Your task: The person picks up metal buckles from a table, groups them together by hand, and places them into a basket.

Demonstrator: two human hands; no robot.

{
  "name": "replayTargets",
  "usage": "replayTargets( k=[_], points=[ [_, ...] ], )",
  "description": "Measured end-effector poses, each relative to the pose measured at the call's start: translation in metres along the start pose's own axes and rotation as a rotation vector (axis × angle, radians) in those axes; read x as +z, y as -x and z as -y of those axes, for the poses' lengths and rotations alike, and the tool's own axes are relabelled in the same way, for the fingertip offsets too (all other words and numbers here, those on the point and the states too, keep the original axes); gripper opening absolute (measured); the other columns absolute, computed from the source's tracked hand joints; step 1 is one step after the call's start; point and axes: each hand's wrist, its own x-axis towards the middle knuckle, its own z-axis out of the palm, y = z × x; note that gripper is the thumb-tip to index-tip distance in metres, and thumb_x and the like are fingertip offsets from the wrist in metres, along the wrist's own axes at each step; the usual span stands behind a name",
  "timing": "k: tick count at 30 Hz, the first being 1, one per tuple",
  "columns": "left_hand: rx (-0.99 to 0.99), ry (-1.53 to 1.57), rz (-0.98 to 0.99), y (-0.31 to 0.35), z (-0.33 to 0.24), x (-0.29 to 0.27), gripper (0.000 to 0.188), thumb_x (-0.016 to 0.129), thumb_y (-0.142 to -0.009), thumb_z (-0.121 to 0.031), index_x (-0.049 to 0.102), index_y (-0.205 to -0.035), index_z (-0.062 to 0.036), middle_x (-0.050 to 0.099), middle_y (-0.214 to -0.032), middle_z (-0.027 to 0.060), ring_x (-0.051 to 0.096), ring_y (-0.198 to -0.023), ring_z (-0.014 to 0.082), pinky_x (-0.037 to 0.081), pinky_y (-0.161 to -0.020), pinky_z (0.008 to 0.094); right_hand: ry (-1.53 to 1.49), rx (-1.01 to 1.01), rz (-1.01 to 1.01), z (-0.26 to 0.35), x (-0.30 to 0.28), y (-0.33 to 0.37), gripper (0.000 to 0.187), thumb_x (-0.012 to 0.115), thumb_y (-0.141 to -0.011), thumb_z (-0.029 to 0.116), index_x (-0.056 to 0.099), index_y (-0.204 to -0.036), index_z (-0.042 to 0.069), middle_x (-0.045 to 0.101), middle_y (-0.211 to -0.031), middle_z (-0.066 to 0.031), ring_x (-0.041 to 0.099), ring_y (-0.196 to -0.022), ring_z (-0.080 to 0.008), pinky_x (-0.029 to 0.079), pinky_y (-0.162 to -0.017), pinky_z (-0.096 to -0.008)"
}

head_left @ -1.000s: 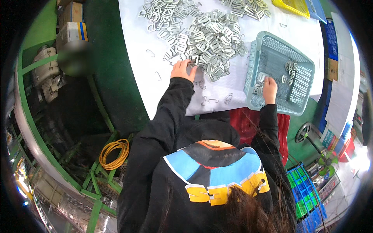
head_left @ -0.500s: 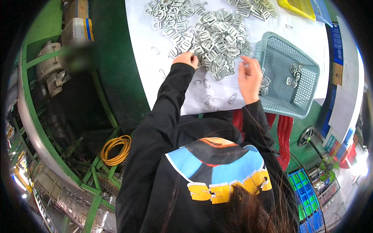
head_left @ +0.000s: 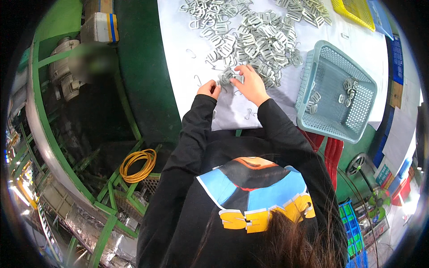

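A large pile of silvery metal buckles [head_left: 263,42] lies on the white-covered table, spreading toward its far side. At the pile's near left edge, my left hand [head_left: 210,89] is closed, its thumb and finger pinching a small metal buckle [head_left: 218,83]. Just to the right, my right hand [head_left: 251,85] curls its thumb and fingers around a metal buckle [head_left: 237,78] by the other loose pieces. The two hands are close together but apart. Several thin wire hooks [head_left: 248,114] are scattered near my wrists, partly hidden by them.
To the right stands a grey-blue plastic basket [head_left: 337,51] with small groups of buckles inside. A yellow basket [head_left: 357,13] and a blue tray [head_left: 380,20] sit at the far right corner. Below the table's right edge is a red stool [head_left: 333,156].
My right hand has moved left from beside the basket to the buckles near my left hand. My left hand has drawn back toward me. The whole view has shifted slightly.
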Motion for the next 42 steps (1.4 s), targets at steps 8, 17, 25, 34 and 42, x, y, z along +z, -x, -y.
replayTargets(
  k=[8,17,25,34,42],
  points=[
    [-0.013,-0.019,-0.098,0.012,0.022,-0.001,0.018,0.053,-0.069,-0.019,0.047,-0.065,-0.0021,0.047,-0.053,0.0092,0.045,-0.048,0.0189,0.038,-0.049,0.0288,0.385,0.006,0.150,-0.006,0.014,-0.016,0.033,0.063,-0.061,0.014,0.049,-0.090,0.004,0.046,-0.090,-0.0114,0.051,-0.081,-0.0278,0.043,-0.065,-0.0364],
    [-0.259,-0.170,0.074,0.010,0.035,-0.025,0.020,0.055,-0.066,-0.021,0.053,-0.070,-0.0015,0.052,-0.058,0.0107,0.050,-0.054,0.0197,0.042,-0.055,0.0291,0.426,-0.059,0.226,-0.016,0.014,-0.018,0.025,0.059,-0.067,0.020,0.051,-0.084,0.004,0.046,-0.092,-0.0137,0.052,-0.081,-0.0285,0.044,-0.066,-0.0359],
    [0.101,-0.300,-0.279,-0.005,0.014,-0.025,0.021,0.060,-0.061,-0.020,0.048,-0.067,-0.0041,0.049,-0.064,0.0089,0.051,-0.063,0.0213,0.040,-0.060,0.0317,0.342,0.281,-0.073,0.011,0.031,-0.049,0.045,0.061,-0.067,0.033,0.046,-0.085,-0.006,0.051,-0.087,-0.0206,0.055,-0.071,-0.0321,0.045,-0.064,-0.0358],
    [0.019,0.141,-0.244,-0.026,-0.015,-0.008,0.009,0.056,-0.069,-0.012,0.051,-0.071,-0.0046,0.047,-0.060,-0.0009,0.041,-0.054,0.0056,0.036,-0.051,0.0201,0.001,0.164,-0.130,-0.017,0.030,-0.049,0.026,0.060,-0.065,0.015,0.053,-0.083,-0.003,0.054,-0.073,-0.0169,0.055,-0.070,-0.0280,0.043,-0.062,-0.0335],
    [-0.050,0.393,-0.166,-0.005,-0.009,0.010,0.011,0.054,-0.074,-0.013,0.053,-0.081,-0.0045,0.051,-0.065,-0.0002,0.044,-0.056,0.0072,0.039,-0.053,0.0210,-0.332,0.269,-0.169,-0.024,-0.005,0.013,0.017,0.058,-0.068,0.010,0.050,-0.074,-0.003,0.050,-0.057,-0.0111,0.049,-0.050,-0.0171,0.040,-0.049,-0.0280]
  ],
)
